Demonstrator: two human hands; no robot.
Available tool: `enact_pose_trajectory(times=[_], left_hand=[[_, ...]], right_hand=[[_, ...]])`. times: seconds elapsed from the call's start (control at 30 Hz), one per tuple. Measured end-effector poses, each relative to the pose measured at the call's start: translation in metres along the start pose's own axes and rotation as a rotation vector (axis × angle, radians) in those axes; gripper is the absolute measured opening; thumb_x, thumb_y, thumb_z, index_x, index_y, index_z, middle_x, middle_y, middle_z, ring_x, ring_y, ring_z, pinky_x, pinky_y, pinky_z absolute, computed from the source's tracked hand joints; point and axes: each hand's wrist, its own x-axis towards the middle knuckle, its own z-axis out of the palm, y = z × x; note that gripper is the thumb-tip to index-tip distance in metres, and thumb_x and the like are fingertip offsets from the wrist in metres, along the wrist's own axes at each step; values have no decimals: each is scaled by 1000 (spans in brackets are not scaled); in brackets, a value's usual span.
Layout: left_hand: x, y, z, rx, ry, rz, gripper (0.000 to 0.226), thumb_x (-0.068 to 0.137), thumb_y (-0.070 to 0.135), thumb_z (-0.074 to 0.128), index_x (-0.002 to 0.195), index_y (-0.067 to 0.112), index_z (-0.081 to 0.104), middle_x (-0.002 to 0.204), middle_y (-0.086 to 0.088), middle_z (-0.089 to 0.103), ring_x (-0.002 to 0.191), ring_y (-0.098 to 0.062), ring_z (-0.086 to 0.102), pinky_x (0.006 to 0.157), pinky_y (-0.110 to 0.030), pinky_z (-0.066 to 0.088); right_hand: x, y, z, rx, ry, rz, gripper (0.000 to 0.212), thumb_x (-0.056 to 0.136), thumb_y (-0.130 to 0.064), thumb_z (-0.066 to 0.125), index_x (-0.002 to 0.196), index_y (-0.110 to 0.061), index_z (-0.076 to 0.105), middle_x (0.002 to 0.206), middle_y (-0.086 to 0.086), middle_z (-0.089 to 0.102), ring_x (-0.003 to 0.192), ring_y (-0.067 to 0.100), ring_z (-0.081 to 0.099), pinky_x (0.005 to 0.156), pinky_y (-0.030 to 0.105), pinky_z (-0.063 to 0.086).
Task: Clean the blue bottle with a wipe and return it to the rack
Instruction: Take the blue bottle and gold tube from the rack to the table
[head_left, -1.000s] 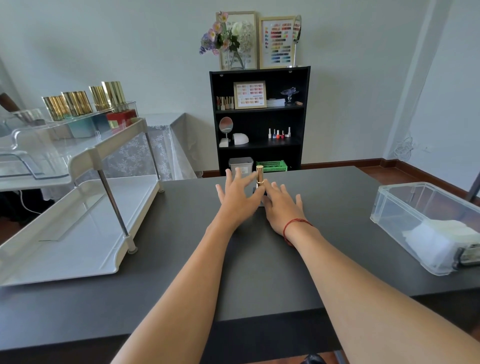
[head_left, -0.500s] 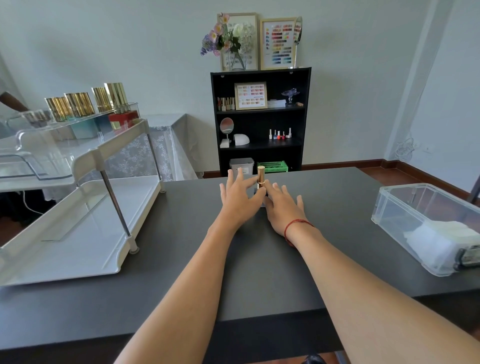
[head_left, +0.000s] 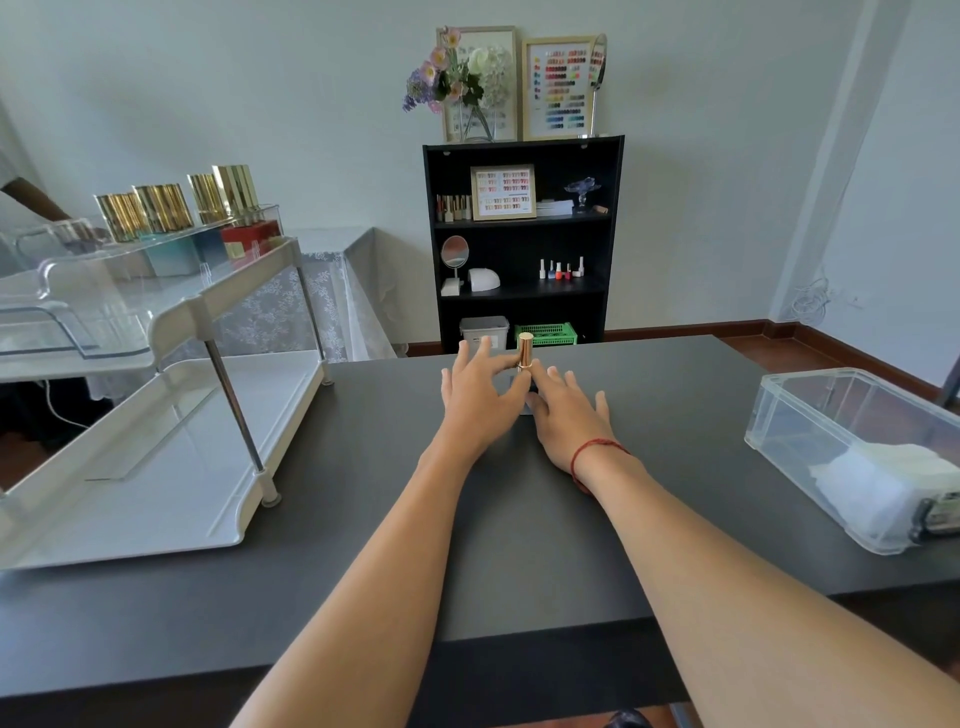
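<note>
A person's left hand (head_left: 480, 397) and right hand (head_left: 563, 415) flank a small bottle (head_left: 524, 364) standing upright at the middle of the worktop's (head_left: 363, 519) far edge. Both hands lie with fingers straight and spread, neither curled round anything. The left thumb side sits against or just beside the bottle, and real contact cannot be told. The right palm rests flat on the matt, dark grey surface. The bottle's slim, polished gold cap (head_left: 525, 345) rises above the fingers. Its dark body is mostly hidden between the hands, so its colour cannot be confirmed. Cleaning appears not yet begun, since no wipe is in either hand. The next move likely calls for a reach to the clear, hard-sided plastic box (head_left: 779, 415) at the right edge, where soft white wipes (head_left: 883, 478) lie folded, while the other hand steadies the narrow, easily tipped bottle. The glossy white two-tier rack (head_left: 156, 467) on thin metal posts waits at the left edge.
</note>
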Motion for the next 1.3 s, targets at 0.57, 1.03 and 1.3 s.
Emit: enact_pose_trajectory(times=[0.57,1.03,1.3], left_hand=[[0,0,-5,-238,183,44,26,83,41,66,105,26,68,143,1,48,138,-14,34,114,-48,27],[1,-2,-18,-426,365,-54,15,77,47,68,88,37,68,78,19,66,89,1,60,104,-51,38],[3,-14,-19,-428,365,-105,12,69,42,65,81,44,65,80,21,69,87,-3,64,100,-47,42]], right_hand=[[-2,-1,-1,-20,-5,-3,49,103,-30,25,150,-30,13,159,3,14,148,22,2,117,52,-2],[-2,-2,-1,-75,5,-1,47,103,-30,22,149,-27,15,160,3,14,148,21,4,117,52,-2],[-3,-2,-3,-76,1,0,47,103,-30,23,149,-26,15,160,3,12,148,22,3,117,52,-2]])
